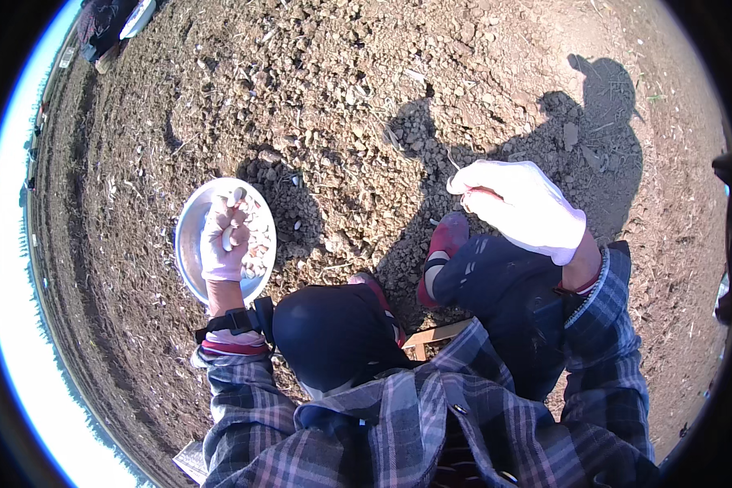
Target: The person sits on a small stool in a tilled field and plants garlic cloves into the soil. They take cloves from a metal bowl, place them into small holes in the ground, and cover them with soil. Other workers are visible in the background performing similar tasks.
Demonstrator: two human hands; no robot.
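Observation:
A round metal bowl point(186, 244) with pale cloves, apparently garlic cloves point(256, 244), stands on the soil at the left. My left hand point(224, 235), in a thin pale glove, is palm up over the bowl, its fingers curled around several cloves. To the right, my right hand point(515, 204) in a white glove hovers above the soil in front of my knee. Its thumb and fingertips are pinched together; whether a small thing is between them cannot be told. A few pale cloves, such as one clove point(297, 226), lie on the cloddy soil point(341, 183) between my hands.
My red shoes point(451, 235) rest on the soil, with part of a wooden frame point(439, 334) between my legs. Another person point(100, 27) is at the upper left beside a pale basin point(138, 18). Dark objects show at the right rim. My shadow falls at the upper right.

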